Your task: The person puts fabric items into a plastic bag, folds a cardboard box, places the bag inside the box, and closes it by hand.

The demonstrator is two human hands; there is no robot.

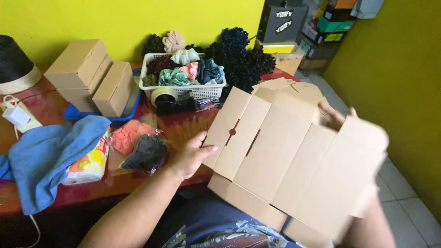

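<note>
Yellow walls [115,18] (tiled floor [404,183])

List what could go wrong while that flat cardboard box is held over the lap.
The flat cardboard box is held only at its edges by the left hand and right hand, so its loose flaps may sag or crease. Swinging it left could knock the bagged scrunchies at the table edge.

Your unfolded cardboard box [285,156] blocks the table's right edge; bagged scrunchies [146,154] and blue cloth [46,158] crowd the left.
</note>
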